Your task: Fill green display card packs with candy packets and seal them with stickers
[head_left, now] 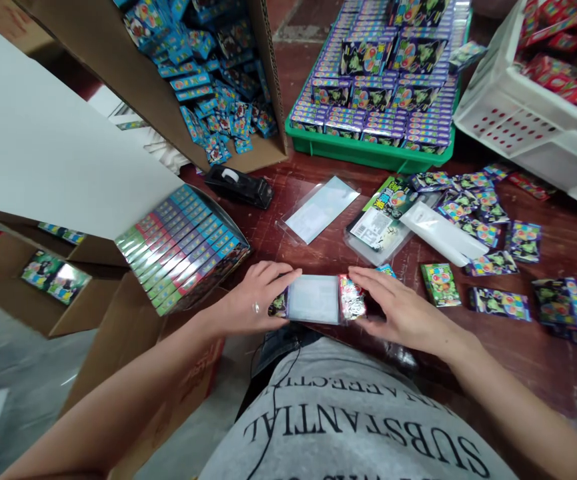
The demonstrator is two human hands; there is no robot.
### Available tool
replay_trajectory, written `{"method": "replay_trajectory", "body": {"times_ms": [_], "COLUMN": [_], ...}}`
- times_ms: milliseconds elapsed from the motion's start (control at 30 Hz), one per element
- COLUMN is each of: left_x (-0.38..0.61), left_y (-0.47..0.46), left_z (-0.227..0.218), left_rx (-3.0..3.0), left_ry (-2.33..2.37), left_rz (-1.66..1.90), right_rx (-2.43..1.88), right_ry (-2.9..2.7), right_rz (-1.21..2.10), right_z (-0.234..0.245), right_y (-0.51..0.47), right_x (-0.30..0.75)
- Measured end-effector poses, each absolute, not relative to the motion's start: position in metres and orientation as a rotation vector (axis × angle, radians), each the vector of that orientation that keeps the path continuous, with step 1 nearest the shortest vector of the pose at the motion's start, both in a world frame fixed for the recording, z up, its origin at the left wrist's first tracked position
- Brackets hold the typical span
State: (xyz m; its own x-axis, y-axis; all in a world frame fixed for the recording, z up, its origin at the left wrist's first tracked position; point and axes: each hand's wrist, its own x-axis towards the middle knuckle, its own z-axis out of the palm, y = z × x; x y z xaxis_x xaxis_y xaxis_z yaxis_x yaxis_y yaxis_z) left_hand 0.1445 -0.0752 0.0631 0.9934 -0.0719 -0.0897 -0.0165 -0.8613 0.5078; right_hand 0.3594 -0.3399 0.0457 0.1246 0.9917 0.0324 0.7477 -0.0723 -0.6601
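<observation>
A pale, see-through plastic sleeve (pixel 314 299) lies at the table's front edge between my two hands. At its left end is a small dark purple candy box (pixel 279 303), and at its right end a small red candy box (pixel 352 298). My left hand (pixel 253 297) is closed around the dark box, thumb on the far side. The red box sits between the thumb and fingers of my right hand (pixel 393 303). Whether the boxes are inside the sleeve, I cannot tell. A green candy box (pixel 440 285) lies to the right of my right hand.
Beyond my hands lie a clear sleeve with white card (pixel 321 210), a printed pouch (pixel 383 220) and a black tape dispenser (pixel 239 187). A green tray (pixel 368 155) of boxes, a white crate (pixel 513 113) and cartons surround the table. Loose purple boxes (pixel 499 303) lie right.
</observation>
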Motion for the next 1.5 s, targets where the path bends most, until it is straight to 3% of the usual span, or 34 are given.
{"method": "replay_trajectory", "body": {"times_ms": [300, 633, 1233, 1367, 1500], "left_x": [0.146, 0.147, 0.151, 0.153, 0.156], "left_y": [-0.080, -0.073, -0.085, -0.089, -0.091], "left_z": [0.058, 0.059, 0.060, 0.059, 0.061], "left_rx": [2.500, 2.360, 2.497, 2.498, 2.530], "left_ry": [0.071, 0.007, -0.026, 0.008, 0.033], "left_rz": [-0.038, -0.162, -0.141, -0.089, -0.033], "right_rx": [-2.025, -1.553, -1.767, -1.748, -1.637], "right_ry": [-1.245, -1.508, -1.502, -1.229, -0.931], "right_rz": [0.221, 0.880, 0.700, 0.590, 0.773], "right_z": [0.051, 0.063, 0.052, 0.042, 0.034], "right_y": [-0.339, -0.359, -0.349, -0.353, -0.358], "right_x": [0.354, 0.364, 0.361, 0.360, 0.351]}}
